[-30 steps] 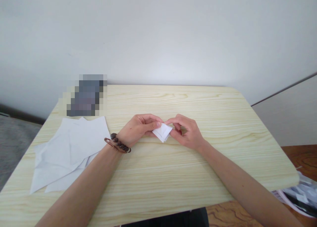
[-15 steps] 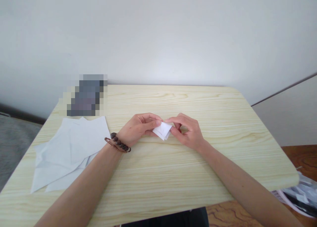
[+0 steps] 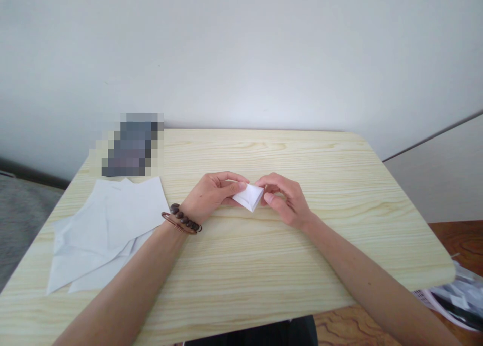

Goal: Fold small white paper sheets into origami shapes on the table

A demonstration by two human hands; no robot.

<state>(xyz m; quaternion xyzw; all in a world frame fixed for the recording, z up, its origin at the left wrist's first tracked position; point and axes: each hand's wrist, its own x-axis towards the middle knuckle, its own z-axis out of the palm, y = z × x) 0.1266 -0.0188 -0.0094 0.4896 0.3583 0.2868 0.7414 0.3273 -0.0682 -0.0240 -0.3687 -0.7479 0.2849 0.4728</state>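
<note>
The folded paper [image 3: 249, 196] is held just above the middle of the bench [image 3: 264, 275], a little toward the far side, between the two hands. The left hand [image 3: 213, 195] pinches its left corner, thumb against forefinger, and the right hand [image 3: 284, 201] closes its fingers [image 3: 268, 198] on the right edge, so both hands are grasping the same small piece. Around them the light wooden top is bare: there is wide room to the right up to the rounded right edge, a free strip behind up to the far edge by the white wall, and a broad free area in front down to the near edge. To the left the room is less, because a pile of loose white sheets [image 3: 105, 230] lies flat there, well apart from the hands and reaching near the left edge. Behind the sheets, at the far left corner, stands a dark thing [image 3: 130, 144] that is blurred. A bead bracelet [image 3: 183, 220] sits on the left wrist. The paper itself is white, small, folded into a pointed shape with sharp creases, its lower tip pointing down to the bench
</note>
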